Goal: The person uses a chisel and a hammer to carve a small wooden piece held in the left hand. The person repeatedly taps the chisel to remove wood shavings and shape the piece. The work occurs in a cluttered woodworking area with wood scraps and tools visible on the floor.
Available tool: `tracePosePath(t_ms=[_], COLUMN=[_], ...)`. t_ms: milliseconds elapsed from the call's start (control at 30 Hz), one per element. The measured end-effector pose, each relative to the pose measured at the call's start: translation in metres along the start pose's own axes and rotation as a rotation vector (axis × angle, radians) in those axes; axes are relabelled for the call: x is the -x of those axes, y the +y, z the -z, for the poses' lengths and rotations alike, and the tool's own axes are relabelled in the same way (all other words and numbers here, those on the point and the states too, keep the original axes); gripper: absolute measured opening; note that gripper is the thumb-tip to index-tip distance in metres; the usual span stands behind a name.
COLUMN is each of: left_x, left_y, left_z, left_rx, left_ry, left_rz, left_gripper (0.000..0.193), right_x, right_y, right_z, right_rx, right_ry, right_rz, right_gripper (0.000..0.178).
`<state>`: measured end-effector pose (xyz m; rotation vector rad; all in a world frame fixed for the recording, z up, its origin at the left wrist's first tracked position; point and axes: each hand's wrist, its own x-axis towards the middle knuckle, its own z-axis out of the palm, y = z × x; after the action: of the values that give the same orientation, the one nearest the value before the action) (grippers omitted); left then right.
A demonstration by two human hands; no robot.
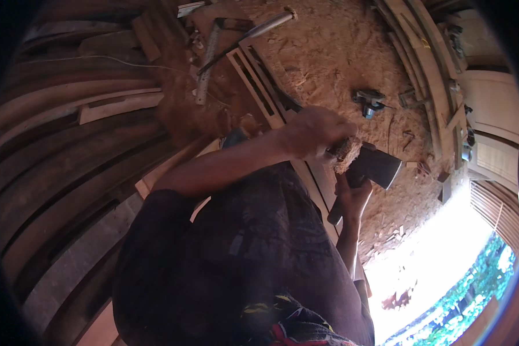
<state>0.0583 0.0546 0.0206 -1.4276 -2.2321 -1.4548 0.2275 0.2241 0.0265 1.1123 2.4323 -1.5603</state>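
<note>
My left hand (pixel 320 132) is closed around a short piece with a rough, brown fibrous end (pixel 347 154); most of it is hidden in the fingers. Just right of it is the broad dark head of a hatchet (pixel 378 165), its pale cutting edge facing lower right. Beneath that head, my right hand (pixel 353 197) grips the hatchet, with a dark handle-like part showing past the fingers. The fibrous end appears to overlap the near side of the hatchet head; whether they touch I cannot tell.
Slotted wooden pieces (pixel 252 81) lie ahead. Beyond them are a metal square (pixel 209 60) and a long-handled tool (pixel 265 26). A dark power tool (pixel 368 102) rests on the shaving-covered ground (pixel 328 63). Stacked boards (pixel 57 130) fill the left; long planks (pixel 427 63) stand right.
</note>
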Motion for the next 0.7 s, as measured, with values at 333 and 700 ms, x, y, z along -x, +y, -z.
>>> tracePosePath(t_ms=[333, 700], left_x=[-0.006, 0.004], left_y=[-0.007, -0.017], left_z=[0.007, 0.01], left_rx=[0.035, 0.065], left_ry=[0.053, 0.111], left_rz=[0.08, 0.048], left_gripper=[0.054, 0.034], right_x=[-0.003, 0.006], right_y=[-0.087, -0.08], right_z=[0.004, 0.005], right_rx=[0.114, 0.35], right_ry=[0.201, -0.005], right_rz=[0.598, 0.721], right_gripper=[0.014, 0.005])
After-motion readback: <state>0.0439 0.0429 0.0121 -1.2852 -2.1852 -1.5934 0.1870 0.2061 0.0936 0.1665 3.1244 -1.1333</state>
